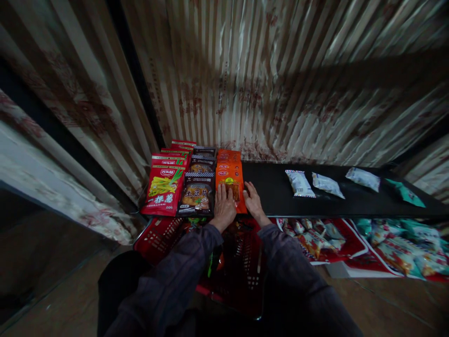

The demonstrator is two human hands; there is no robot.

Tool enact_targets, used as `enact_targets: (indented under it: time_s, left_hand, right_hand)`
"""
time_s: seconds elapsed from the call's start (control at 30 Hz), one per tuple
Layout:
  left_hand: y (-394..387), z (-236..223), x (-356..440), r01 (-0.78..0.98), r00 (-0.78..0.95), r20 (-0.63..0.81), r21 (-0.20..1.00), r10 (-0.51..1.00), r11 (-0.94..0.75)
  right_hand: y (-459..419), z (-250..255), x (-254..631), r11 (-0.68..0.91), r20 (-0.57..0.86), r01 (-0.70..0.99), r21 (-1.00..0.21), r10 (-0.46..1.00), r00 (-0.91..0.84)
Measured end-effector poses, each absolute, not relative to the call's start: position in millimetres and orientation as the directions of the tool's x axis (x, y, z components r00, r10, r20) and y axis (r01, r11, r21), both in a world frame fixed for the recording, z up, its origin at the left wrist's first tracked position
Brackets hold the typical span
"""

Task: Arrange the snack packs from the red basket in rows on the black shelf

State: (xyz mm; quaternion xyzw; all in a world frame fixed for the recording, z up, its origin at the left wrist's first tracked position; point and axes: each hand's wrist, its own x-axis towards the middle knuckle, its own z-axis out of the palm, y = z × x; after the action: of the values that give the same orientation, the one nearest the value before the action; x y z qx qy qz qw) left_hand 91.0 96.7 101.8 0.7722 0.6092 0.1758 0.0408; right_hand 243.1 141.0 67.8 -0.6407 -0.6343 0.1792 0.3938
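On a black shelf, snack packets lie in overlapping rows. My left hand [225,206] rests flat, fingers stretched out, on the front orange snack packet [224,177]. My right hand [253,202] is at the right edge of that orange row, its fingers extended and apart with nothing held. Left of the orange row lies a row of dark potato-chip packets [196,193]. Beyond those, at the left end, is a row of red snack packets [163,187] with a green and yellow picture.
The black shelf [268,180] carries several loose small packets, such as a white packet [300,183] and a green packet [406,192]. Below its front edge are a red basket [250,262] and further baskets of packets [321,238]. Striped curtain [245,93] hangs behind; a dark post [136,70] stands left.
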Motion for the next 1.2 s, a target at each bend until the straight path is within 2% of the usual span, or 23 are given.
enact_targets:
  time_s: [0.17, 0.33, 0.53, 0.7, 0.93, 1.2]
  left_hand:
    - [74.8, 100.9, 87.5, 0.906, 0.277, 0.217, 0.266, 0.936, -0.33]
    - [74.4, 106.8, 86.9, 0.92, 0.246, 0.172, 0.269, 0.954, -0.285]
    - [80.8, 106.4, 86.4, 0.938, 0.216, 0.071, 0.262, 0.974, -0.227]
    - [83.6, 98.2, 90.6, 0.943, 0.199, 0.078, 0.255, 0.977, -0.212]
    - [84.1, 98.6, 90.2, 0.942, 0.211, 0.055, 0.254, 0.976, -0.218]
    - [82.5, 102.9, 87.8, 0.921, 0.182, 0.109, 0.33, 0.977, -0.209]
  right_hand:
    - [125.8, 73.6, 238.7, 0.187, 0.326, 0.756, -0.628, 0.945, 0.036]
    - [128.7, 77.1, 227.9, 0.216, 0.328, 0.829, -0.515, 0.944, -0.041]
    - [138.0, 64.2, 221.4, 0.147, 0.272, 0.848, -0.509, 0.962, -0.004]
    - [137.5, 67.6, 220.0, 0.127, 0.244, 0.872, -0.473, 0.97, -0.009]
    - [156.0, 85.1, 201.8, 0.237, 0.335, 0.87, -0.432, 0.938, -0.089]
    - [166.9, 71.4, 205.5, 0.226, 0.277, 0.828, -0.513, 0.957, -0.09]
